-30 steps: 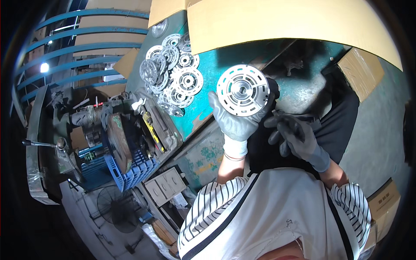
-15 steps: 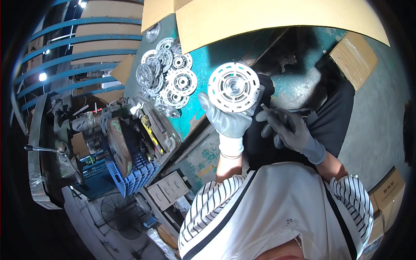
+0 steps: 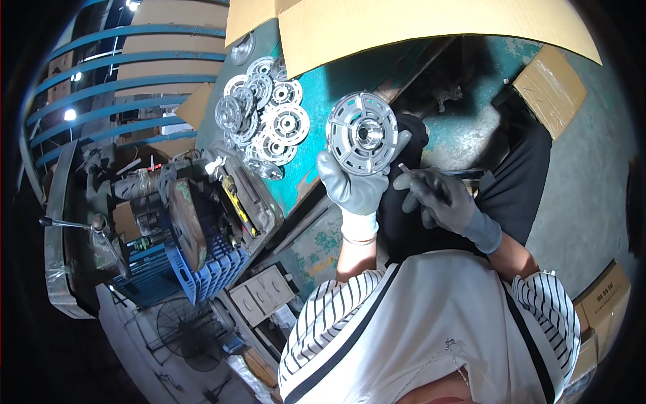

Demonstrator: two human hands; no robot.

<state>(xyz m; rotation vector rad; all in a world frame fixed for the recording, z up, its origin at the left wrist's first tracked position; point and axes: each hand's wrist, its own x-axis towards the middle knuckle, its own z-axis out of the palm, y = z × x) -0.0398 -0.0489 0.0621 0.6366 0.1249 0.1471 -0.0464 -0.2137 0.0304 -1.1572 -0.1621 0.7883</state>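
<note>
The left hand [image 3: 352, 191] cups the disc [image 3: 363, 135]; the right hand [image 3: 445, 202] (just right of it) pinches a stick [image 3: 403, 167].

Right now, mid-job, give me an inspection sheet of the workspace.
Surface: green worktop, paint worn near its edge.
Job's things: slotted metal disc, held up; pile of similar discs on the worktop.
Clutter: yellow tool on the machine at left.
Hands: left hand, gloved, holds the disc; right hand, gloved, holds a thin piece, kind unclear.
Cables: none I can make out.
Surroundings: blue crate, fan, cardboard box.
</note>
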